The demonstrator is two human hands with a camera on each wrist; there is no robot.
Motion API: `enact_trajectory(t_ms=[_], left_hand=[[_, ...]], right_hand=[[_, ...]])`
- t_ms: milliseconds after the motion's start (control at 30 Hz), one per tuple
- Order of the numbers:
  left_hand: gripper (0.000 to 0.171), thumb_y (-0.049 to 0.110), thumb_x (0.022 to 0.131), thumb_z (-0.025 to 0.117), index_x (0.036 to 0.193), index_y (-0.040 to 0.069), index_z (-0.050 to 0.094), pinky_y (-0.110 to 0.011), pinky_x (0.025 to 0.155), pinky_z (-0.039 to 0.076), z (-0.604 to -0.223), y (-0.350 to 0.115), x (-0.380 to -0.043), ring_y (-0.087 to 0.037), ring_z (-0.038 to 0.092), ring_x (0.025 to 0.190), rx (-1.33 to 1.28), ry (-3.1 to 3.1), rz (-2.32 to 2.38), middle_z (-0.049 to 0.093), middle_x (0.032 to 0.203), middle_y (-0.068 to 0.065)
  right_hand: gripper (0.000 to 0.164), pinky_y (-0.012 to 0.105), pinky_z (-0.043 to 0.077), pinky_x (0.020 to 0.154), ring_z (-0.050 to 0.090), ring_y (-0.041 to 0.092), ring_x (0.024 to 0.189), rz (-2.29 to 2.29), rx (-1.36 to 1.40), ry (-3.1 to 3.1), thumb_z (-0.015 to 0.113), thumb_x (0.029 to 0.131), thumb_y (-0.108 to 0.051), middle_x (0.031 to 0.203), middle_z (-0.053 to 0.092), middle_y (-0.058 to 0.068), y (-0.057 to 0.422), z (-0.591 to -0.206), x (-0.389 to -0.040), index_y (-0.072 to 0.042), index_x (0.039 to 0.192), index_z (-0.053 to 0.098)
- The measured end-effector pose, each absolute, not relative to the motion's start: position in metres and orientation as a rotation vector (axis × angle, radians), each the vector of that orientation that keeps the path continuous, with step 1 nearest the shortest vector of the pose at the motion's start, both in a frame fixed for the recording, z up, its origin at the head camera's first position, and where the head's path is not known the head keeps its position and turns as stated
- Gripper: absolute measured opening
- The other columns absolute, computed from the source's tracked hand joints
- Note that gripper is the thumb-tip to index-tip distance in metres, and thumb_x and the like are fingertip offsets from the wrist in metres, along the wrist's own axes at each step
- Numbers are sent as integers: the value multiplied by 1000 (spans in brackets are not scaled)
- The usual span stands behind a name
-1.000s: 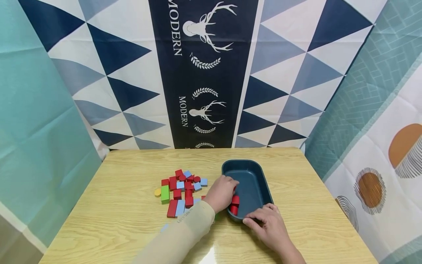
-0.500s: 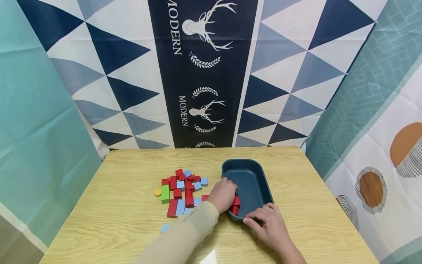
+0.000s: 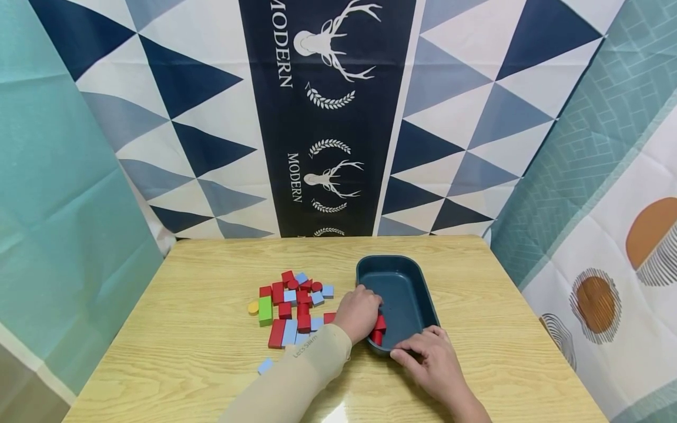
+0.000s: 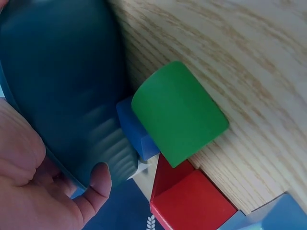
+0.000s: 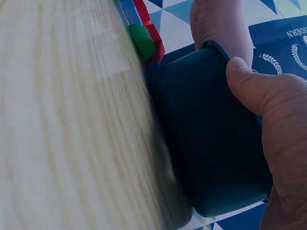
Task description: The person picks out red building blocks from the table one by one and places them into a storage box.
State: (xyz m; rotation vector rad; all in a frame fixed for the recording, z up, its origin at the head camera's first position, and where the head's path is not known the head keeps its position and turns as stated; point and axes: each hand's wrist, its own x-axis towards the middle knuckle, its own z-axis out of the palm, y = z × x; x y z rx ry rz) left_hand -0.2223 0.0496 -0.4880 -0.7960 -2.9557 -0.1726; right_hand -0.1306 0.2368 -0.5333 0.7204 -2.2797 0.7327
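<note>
Two hands (image 3: 358, 311) (image 3: 431, 361), one tray (image 3: 404, 302), one yellow disc (image 3: 253, 308)

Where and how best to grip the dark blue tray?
The dark blue tray is probably best pinched at its rim, coming from its right: the raised wall gives a thin edge, while the rounded green block sits close on its left.

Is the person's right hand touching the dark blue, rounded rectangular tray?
Touching. The right wrist view shows it plainly: the right hand has its thumb laid over the rim of the dark blue tray.
</note>
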Motion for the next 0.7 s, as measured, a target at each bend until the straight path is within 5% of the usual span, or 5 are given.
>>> enact_trajectory(t_ms=[400,700], left_hand=[[22,25,110,61,119,24,82,-30,88,58,-492,49,-221,-15,62,100,-796,-2898,-155,79,116,4],[26,26,106,69,130,17,72,-38,107,56,-477,14,-222,-21,63,121,-703,-2816,-509,71,130,-2]], right_hand=[[24,29,36,92,59,-5,72,740,735,-2264,92,77,-23,82,73,-26,237,-534,-132,-39,88,78],[25,30,35,91,56,-6,70,744,743,-2251,93,77,-22,81,72,-26,237,-536,-131,-39,88,78]])
